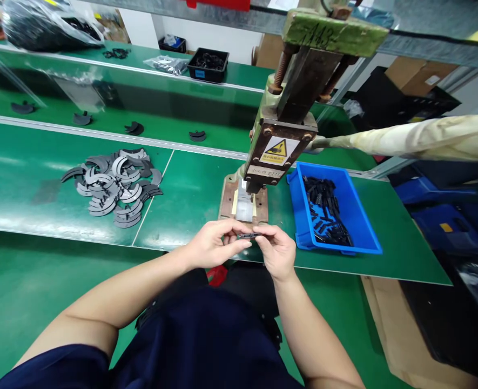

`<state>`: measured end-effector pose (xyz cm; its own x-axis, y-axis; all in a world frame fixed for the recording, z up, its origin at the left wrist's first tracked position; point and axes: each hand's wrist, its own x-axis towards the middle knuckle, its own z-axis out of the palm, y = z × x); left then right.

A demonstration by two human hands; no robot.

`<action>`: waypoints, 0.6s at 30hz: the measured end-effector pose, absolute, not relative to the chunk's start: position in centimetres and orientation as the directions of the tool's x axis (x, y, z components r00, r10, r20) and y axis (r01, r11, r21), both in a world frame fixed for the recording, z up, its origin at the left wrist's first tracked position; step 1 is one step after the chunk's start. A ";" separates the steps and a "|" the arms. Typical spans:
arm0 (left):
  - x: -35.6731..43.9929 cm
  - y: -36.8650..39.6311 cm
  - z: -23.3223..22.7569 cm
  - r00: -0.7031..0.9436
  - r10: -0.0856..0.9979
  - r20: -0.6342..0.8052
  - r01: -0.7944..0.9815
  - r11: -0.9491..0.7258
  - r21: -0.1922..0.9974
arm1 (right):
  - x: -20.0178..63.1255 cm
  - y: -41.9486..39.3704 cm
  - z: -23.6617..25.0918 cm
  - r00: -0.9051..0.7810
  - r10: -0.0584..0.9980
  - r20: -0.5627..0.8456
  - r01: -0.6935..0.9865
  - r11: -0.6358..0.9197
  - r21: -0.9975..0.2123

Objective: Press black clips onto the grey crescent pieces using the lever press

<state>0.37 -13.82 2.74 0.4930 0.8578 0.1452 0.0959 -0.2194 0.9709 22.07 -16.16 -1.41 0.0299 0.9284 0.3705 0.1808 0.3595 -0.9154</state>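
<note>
Fingers of left hand [214, 244] and right hand [277, 249] pinch black strip [247, 235] — long axis level, left-to-right.

Small thin black strip [248, 235], lying level, pinched at both ends between fingers, just before press base.

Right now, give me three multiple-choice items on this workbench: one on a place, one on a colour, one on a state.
1. Where does the pile of grey curved parts lie?
A. left of the press
B. inside the bin
C. on the person's lap

2. What colour is the bin that holds the small black pieces?
A. red
B. blue
C. yellow

3. How is the small dark part held?
A. lying free on the bench
B. clamped under the press
C. pinched between both hands

Answers: 1 A, the pile sits on the green bench left of the press. 2 B, its walls are blue. 3 C, the left hand and right hand grip it by its ends.
</note>
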 end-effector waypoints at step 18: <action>0.4 -2.0 -2.5 0.226 0.970 0.086 -0.092 -0.067 0.994 | 29.2 -11.2 14.0 0.290 0.579 0.762 0.296 0.703 -0.647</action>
